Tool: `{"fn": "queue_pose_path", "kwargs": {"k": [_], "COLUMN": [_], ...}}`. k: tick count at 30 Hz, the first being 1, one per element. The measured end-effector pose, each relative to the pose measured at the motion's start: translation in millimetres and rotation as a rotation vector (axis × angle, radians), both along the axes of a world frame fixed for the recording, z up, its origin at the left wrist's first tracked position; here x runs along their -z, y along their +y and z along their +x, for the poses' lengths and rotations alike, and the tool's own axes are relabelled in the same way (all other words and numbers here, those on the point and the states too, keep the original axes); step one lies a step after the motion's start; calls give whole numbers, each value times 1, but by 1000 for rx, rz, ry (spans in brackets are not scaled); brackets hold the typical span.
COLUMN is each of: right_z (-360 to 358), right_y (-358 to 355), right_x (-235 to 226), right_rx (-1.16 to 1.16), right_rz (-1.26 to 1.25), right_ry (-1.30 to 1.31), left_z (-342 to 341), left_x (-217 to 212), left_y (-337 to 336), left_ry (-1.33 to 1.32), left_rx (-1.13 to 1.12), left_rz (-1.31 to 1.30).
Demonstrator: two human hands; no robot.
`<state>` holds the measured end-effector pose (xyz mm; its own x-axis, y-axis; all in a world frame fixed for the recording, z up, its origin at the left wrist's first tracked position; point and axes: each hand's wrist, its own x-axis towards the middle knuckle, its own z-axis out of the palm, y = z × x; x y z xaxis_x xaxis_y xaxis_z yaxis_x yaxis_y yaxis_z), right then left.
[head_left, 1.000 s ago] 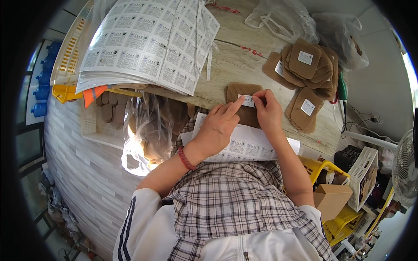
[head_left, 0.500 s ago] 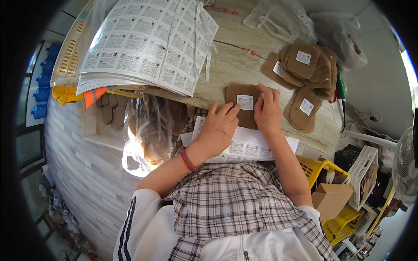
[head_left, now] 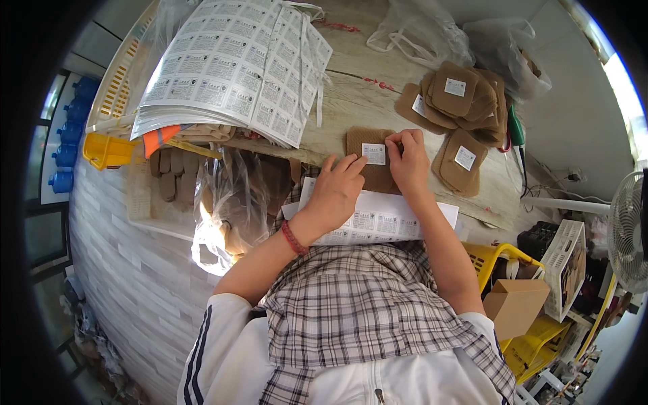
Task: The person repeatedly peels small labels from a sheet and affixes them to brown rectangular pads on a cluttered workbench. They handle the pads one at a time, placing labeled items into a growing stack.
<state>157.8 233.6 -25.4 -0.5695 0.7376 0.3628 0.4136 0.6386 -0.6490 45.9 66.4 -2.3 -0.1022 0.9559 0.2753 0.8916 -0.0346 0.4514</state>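
Observation:
A brown mesh-textured fabric pad (head_left: 378,179) lies on the table edge in front of me, with a white printed label (head_left: 373,154) on its upper part. My left hand (head_left: 331,194) rests at the pad's left side, fingers stretched out, the fingertips by the label's left edge. On the other side, my right hand (head_left: 409,162) has thumb and forefinger drawn together by the label's right edge; whether anything is between them is hidden. A sheet of printed labels (head_left: 368,223) lies under my forearms, between the pad and my lap.
A thick stack of label sheets (head_left: 223,67) stands at the back left. Labelled brown pads (head_left: 453,98) are piled at the right, with a smaller pile (head_left: 462,162) nearer. Green-handled scissors (head_left: 516,125) lie beside them. Yellow crates (head_left: 496,263) and a fan (head_left: 628,236) are lower right.
My right hand's fingers have curled from a flatter pose into a closed pinch by the label. My left hand stays by the label's left edge. The whole view has shifted slightly.

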Motion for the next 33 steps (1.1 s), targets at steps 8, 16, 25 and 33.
{"fn": "queue_pose_path", "kwargs": {"k": [8,16,25,33], "right_z": [9,53,82,60], "right_y": [14,47,-8,-86], "right_x": [-6,-43,-70,-51], "right_rx": [-12,139,-11,-190], "right_rz": [-435,-111,194,-130], "right_ry": [194,301,-109,-2], "left_z": [-2,-7,7,-8], "left_x": [-9,-7,-31,-44], "left_y": [-7,-9,-4,-27], "left_ry": [-76,-202,-525,-606], "left_rx": [-8,31,-26,-145], "left_rz": [52,62,-126,-191]}}
